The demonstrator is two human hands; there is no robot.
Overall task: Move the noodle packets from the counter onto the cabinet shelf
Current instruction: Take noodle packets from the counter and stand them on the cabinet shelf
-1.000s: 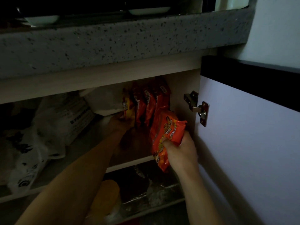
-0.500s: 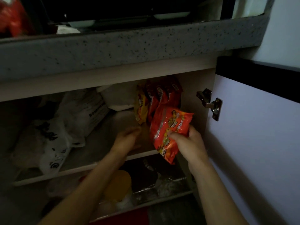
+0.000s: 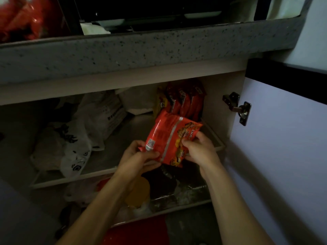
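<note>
Two levels of the dim under-counter cabinet face us: the pale upper cabinet shelf (image 3: 113, 156) and a darker lower shelf (image 3: 185, 197) beneath it, both under the thick grey speckled stone counter (image 3: 141, 50). At the far left on top of that counter we make out a blurred red heap of noodle packets (image 3: 19, 18). On the upper shelf, white plastic bags with black print (image 3: 77, 144) slump at the left, and a row of red and yellow noodle packets (image 3: 180, 101) stands on edge at the right, against the cabinet's side wall. The pale lilac cabinet door (image 3: 283, 156) hangs open at the right on its metal hinge (image 3: 237, 107). We hold one bright orange-red noodle packet (image 3: 169, 137) in front of the upper shelf's front edge, just below the standing row and not resting on the shelf. Our left hand (image 3: 139, 156) pinches its lower left corner, thumb on top, and our right hand (image 3: 200, 151) grips its right end with fingers curled round it. Half a second earlier, only our right hand held this packet, nearer the standing row, while our left hand lay flat on the shelf; now both hands share it, and it has come lower and turned its printed back towards us.
</note>
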